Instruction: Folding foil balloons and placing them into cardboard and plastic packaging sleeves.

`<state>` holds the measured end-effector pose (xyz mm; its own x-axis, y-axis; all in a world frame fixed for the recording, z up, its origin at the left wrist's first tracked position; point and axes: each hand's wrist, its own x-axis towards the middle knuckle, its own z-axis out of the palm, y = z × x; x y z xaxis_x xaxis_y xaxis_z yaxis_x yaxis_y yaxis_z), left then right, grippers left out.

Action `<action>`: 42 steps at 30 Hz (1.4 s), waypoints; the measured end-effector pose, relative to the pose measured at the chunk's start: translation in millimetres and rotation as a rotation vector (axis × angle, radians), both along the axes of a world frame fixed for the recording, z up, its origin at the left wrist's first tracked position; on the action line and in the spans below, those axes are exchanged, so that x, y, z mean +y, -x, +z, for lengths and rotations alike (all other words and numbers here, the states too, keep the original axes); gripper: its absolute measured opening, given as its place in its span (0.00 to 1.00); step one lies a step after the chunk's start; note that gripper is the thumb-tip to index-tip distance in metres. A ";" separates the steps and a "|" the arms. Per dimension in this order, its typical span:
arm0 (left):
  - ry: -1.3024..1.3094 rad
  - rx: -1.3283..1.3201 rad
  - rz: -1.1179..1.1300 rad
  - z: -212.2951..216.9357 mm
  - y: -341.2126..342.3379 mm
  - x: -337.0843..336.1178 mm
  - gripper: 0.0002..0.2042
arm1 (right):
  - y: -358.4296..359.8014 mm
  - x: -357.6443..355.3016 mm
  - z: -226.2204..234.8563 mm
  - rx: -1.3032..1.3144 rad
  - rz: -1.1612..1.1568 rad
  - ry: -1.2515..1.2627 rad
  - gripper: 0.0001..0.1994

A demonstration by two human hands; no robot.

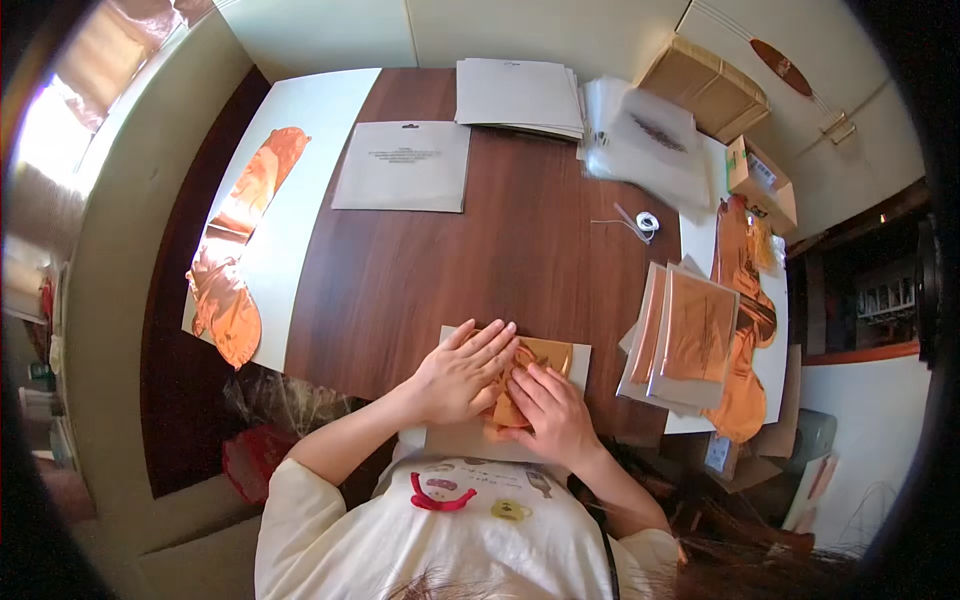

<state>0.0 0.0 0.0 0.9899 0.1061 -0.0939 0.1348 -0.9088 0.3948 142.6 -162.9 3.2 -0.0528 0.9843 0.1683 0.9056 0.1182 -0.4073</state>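
A folded orange foil balloon point(553, 353) lies on a white card point(578, 370) at the table's near edge, right in front of me. My left hand point(468, 372) rests flat on the balloon's left part, fingers stretched out toward the upper right. Lower and to the right, my right hand point(552, 412) presses on the balloon with its fingers extended up and to the left. Neither hand grips anything. Both palms and the fingers hide much of the balloon and the card's middle.
On the right stand packed orange balloons in clear sleeves point(695, 330), beside loose orange foil balloons point(742, 365). More foil point(225, 290) lies on the left white board. White cards point(515, 95), clear bags point(650, 145), a string roll point(648, 222) and cardboard boxes point(760, 180) sit farther back.
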 end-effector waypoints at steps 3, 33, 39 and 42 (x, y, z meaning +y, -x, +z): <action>0.011 -0.008 0.000 1.0 1.6 2.5 0.30 | 2.2 1.5 -0.5 -0.020 -0.028 -0.033 0.22; -0.294 -0.131 0.039 -7.5 -12.9 -0.3 0.40 | 13.6 -31.9 -5.8 -0.375 0.036 -0.142 0.27; -0.290 -0.142 0.049 -9.8 -21.9 8.7 0.35 | -13.4 -10.8 9.3 0.023 0.004 -0.068 0.23; -0.304 -0.138 0.050 -8.0 -21.9 8.1 0.35 | -29.6 15.0 1.1 -0.029 -0.276 -0.178 0.24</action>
<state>21.9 8.1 -8.0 0.9840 0.1575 0.0838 0.1465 -0.9813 0.1246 172.2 -148.0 4.3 0.2048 0.9173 0.3414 0.9244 -0.0667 -0.3755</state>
